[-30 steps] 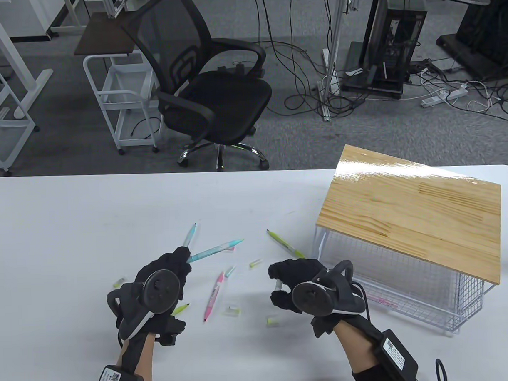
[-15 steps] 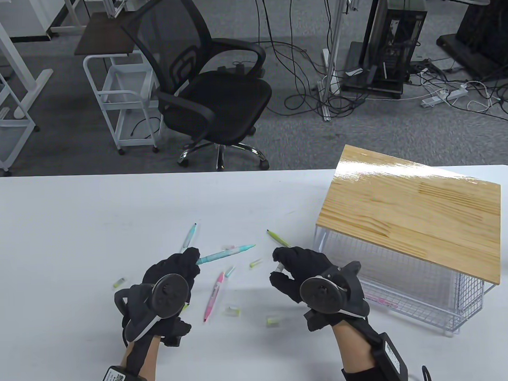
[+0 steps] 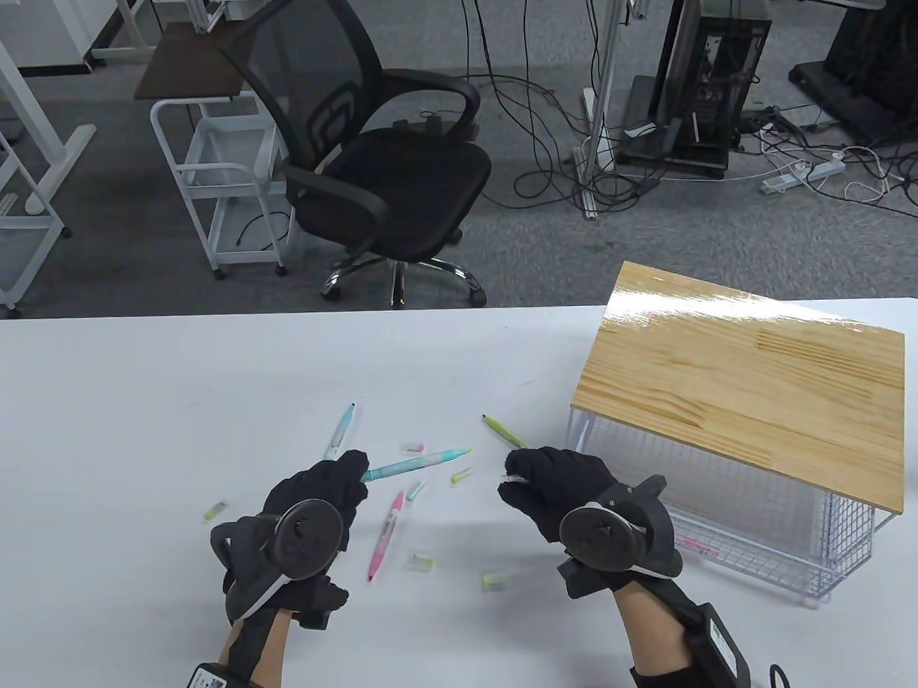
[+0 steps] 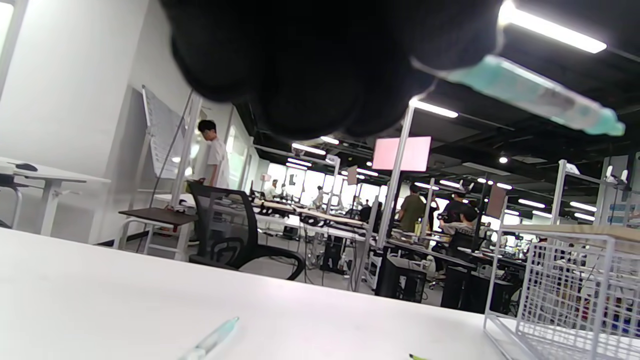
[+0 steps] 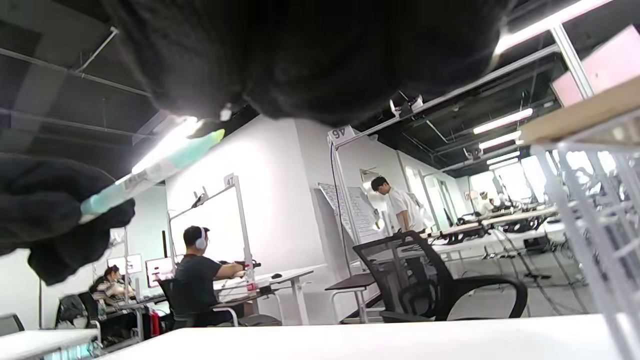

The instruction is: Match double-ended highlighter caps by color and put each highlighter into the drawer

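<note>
Teal highlighter [image 3: 422,463]: pale teal barrel, deeper teal cap end pointing right, hanging above the table [image 3: 130,416].
Left hand [image 3: 314,507]: fingers curling round the highlighter's near end, gripping it.
Right hand [image 3: 562,487]: pinching a small whitish piece, perhaps a cap [image 3: 513,478]; mostly hidden.
Drawer [image 3: 744,530]: wire basket sitting under a wooden top [image 3: 746,379], just right of the right hand.
</note>
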### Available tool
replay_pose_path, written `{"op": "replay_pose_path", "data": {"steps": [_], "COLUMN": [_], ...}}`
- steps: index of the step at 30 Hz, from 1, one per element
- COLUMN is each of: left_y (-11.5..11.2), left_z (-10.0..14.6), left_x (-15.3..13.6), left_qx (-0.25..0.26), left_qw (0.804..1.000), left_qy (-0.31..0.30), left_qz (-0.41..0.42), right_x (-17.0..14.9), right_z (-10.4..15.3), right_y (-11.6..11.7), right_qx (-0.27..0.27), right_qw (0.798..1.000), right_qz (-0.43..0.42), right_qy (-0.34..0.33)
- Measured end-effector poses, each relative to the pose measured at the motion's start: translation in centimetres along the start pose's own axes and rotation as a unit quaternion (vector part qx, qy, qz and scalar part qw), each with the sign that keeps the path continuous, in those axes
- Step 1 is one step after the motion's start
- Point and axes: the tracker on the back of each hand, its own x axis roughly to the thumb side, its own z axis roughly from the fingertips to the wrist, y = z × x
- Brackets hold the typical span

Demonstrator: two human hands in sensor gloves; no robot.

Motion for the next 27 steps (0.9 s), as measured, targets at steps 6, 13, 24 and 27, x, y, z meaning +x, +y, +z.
{"op": "replay_pose_path", "data": {"steps": [6,13,24,27], "left_y": [0.0,0.0,0.0,0.1], "left_z": [0.0,0.2,0.3,0.3], "left_x": [0.2,0.9,1.3,1.4], "left_qx": [-0.003,-0.004,-0.003,-0.001], "left_qw": [1.0,1.0,0.999,0.999], "left_qy": [-0.008,-0.022,-0.03,-0.033], "left_qz": [0.005,-0.005,-0.013,-0.014], "right_x": [-0.4,-0.3,0.0,0.0], "right_z": [-0.2,-0.2,-0.2,-0.3], "right_y": [0.3,0.7,0.9,1.1], "right_qx": [-0.001,-0.002,0.014,0.019], "right_qw": [0.999,0.998,0.998,0.998], "right_qz": [-0.043,-0.046,-0.049,-0.053], "right_qy": [0.028,0.037,0.03,0.028]}}
